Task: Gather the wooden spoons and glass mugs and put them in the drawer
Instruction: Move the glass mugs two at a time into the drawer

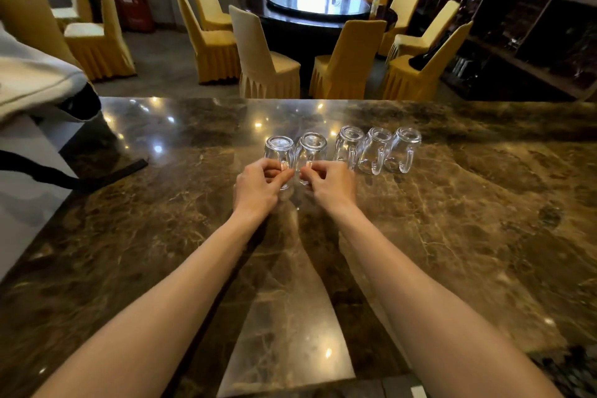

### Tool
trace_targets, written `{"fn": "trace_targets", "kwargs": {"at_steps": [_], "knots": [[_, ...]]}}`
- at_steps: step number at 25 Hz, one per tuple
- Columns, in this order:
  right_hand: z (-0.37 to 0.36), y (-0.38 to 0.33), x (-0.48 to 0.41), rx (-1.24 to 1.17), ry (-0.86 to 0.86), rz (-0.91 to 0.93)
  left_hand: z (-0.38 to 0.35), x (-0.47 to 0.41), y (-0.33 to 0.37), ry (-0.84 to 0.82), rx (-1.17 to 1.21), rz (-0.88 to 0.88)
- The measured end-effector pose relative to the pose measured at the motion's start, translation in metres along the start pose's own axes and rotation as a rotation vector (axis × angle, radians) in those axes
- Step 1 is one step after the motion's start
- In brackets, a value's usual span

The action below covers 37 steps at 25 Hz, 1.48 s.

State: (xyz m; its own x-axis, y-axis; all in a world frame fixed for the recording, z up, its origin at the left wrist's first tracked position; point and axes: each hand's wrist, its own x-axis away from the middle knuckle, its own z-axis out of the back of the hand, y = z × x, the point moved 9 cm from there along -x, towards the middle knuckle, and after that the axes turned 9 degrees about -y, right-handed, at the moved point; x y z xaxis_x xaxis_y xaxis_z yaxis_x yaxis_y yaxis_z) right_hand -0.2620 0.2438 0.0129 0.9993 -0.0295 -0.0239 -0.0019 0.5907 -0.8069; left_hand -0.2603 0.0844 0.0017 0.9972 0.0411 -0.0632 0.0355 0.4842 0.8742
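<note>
5 glass mugs [350, 147] stand upside down in a row on the marble bench [452, 220], handles toward the person. The left hand [258, 186] curls its fingers round the handle of the leftmost mug [279, 149]. The right hand [329, 186] seems to pinch the handle of the 2nd mug [311, 145], though fingers hide it. The other 3 stand untouched beside them. Beyond, yellow-covered chairs [261, 58] ring a round table [318, 5].

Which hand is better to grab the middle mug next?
Probably the right hand: it grips the second mug, right beside the middle mug. The left hand grips the leftmost mug, farther away.
</note>
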Motion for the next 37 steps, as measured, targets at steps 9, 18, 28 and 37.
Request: {"fn": "trace_targets", "kwargs": {"at_steps": [9,18,28,37], "knots": [[-0.001,-0.055,0.088,0.027,-0.052,0.128,0.055,0.088,0.009,-0.027,0.082,-0.059],[-0.009,-0.099,0.196,-0.039,-0.155,0.200,0.120,0.200,0.017,-0.041,0.203,-0.154],[-0.036,-0.078,0.307,-0.144,-0.252,0.217,0.130,0.316,-0.020,-0.195,0.263,-0.089],[-0.078,-0.009,0.363,-0.102,-0.345,0.134,0.087,0.376,-0.087,-0.397,0.233,0.110]]}}
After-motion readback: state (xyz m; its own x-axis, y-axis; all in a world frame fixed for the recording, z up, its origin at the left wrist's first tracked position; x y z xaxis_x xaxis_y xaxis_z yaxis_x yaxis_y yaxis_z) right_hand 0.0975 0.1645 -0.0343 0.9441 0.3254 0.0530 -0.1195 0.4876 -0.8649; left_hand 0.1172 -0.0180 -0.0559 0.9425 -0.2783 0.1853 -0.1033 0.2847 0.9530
